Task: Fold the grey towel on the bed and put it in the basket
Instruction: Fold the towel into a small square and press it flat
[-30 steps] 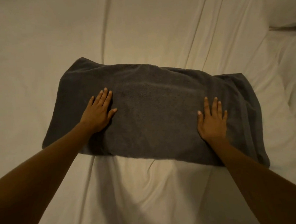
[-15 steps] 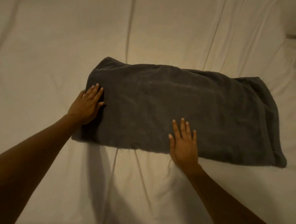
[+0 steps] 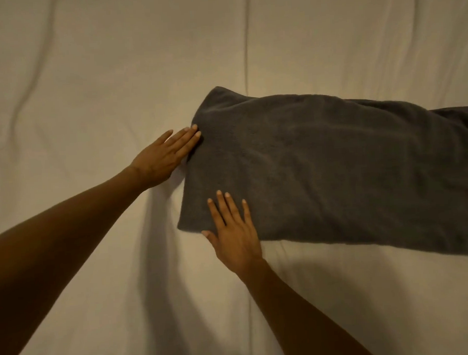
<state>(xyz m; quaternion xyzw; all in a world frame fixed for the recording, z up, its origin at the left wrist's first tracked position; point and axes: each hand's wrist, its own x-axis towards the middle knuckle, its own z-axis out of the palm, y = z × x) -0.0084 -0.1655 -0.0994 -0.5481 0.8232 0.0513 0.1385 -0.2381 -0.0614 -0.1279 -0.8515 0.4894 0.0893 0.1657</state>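
Note:
The grey towel (image 3: 335, 169) lies folded into a long strip on the bed, running from the middle of the view out past the right edge. My left hand (image 3: 162, 156) lies flat on the sheet beside the towel's left end, its straight fingertips touching that edge. My right hand (image 3: 234, 231) rests flat on the towel's near left corner, fingers spread and straight, palm partly on the sheet. No basket is in view.
The pale bed sheet (image 3: 87, 90) fills the view, with long creases running up and down it. The towel's right end is cut off by the frame.
Both hands have slid left along the towel: the left from its top to its left edge, the right from the right part to the near left corner. The view has shifted left.

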